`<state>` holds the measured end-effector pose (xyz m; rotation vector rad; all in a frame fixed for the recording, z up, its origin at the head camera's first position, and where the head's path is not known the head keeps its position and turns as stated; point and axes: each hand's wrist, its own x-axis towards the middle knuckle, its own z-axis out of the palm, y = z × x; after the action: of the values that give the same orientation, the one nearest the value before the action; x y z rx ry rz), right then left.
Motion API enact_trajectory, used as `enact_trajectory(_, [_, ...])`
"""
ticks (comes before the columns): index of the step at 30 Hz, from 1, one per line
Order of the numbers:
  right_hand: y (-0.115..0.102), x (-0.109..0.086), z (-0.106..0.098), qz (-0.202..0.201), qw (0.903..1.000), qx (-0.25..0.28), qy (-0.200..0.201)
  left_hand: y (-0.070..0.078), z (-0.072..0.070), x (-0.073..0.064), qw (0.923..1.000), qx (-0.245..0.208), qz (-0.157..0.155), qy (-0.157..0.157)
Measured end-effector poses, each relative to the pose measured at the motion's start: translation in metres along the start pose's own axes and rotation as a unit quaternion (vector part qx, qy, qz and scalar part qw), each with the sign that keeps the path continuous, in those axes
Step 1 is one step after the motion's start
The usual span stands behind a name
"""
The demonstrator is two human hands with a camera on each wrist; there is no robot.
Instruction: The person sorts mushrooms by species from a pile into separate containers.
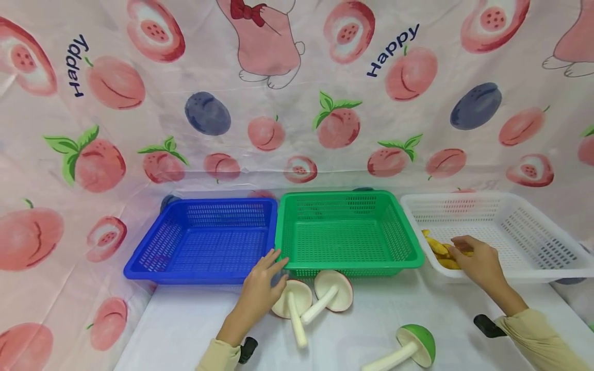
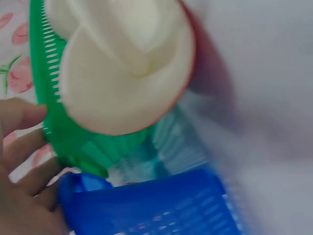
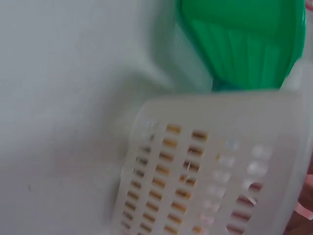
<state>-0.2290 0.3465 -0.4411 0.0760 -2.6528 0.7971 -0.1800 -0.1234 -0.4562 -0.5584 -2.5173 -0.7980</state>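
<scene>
My left hand (image 1: 265,286) has its fingers spread at the front left corner of the green basket (image 1: 350,265), close to the blue basket (image 1: 199,281). Just right of it lie two toy mushrooms (image 1: 292,299) (image 1: 335,291) with pale undersides and red rims, stems toward me. Over the front left corner of the white basket (image 1: 533,273) is my right hand (image 1: 480,263), its fingers bent above yellow bananas (image 1: 436,246). The hand partly covers them, and I cannot tell whether it grips one. Through the basket's slots, yellow shows in the right wrist view.
A green-capped toy mushroom (image 1: 419,342) lies at the front of the white table (image 1: 343,342). The three baskets stand side by side along the back, before a fruit-printed cloth (image 1: 287,108). Black straps (image 1: 487,325) sit near both wrists.
</scene>
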Motion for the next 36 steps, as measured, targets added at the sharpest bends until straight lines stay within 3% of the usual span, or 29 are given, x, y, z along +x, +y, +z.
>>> enact_trajectory(3, [-0.013,-0.005,0.005,-0.036,0.9992,0.014,-0.005,0.008,-0.004,0.0,0.998,-0.024,-0.044,-0.038])
enact_trajectory(5, [-0.022,-0.007,0.009,-0.065,0.9971,0.022,-0.031,0.016,-0.006,-0.002,0.9955,-0.046,-0.066,-0.05])
enact_trajectory(8, [-0.034,-0.009,0.018,-0.105,0.9907,0.036,-0.08,0.028,-0.009,-0.006,0.9921,-0.083,-0.073,-0.059])
enact_trajectory(10, [-0.042,-0.012,0.025,-0.12,0.9863,0.034,-0.108,0.036,-0.01,-0.009,0.9897,-0.111,-0.061,-0.065])
enact_trajectory(12, [-0.048,-0.016,0.032,-0.139,0.984,0.013,-0.111,0.044,-0.011,-0.012,0.9867,-0.138,-0.048,-0.071])
enact_trajectory(18, [-0.058,-0.034,0.051,-0.219,0.9712,-0.075,-0.059,0.064,-0.005,-0.023,0.9804,-0.186,0.019,-0.063])
enact_trajectory(26, [-0.058,-0.04,0.05,-0.223,0.9699,-0.088,-0.046,0.087,0.012,-0.036,0.9593,-0.25,0.113,-0.066])
enact_trajectory(29, [-0.057,-0.04,0.046,-0.219,0.9704,-0.09,-0.049,0.095,0.02,-0.038,0.9547,-0.252,0.142,-0.069])
enact_trajectory(33, [-0.053,-0.04,0.042,-0.218,0.9704,-0.091,-0.051,0.105,0.031,-0.042,0.9532,-0.243,0.152,-0.097])
enact_trajectory(36, [-0.048,-0.038,0.039,-0.223,0.9691,-0.093,-0.049,0.113,0.041,-0.045,0.9554,-0.224,0.137,-0.135])
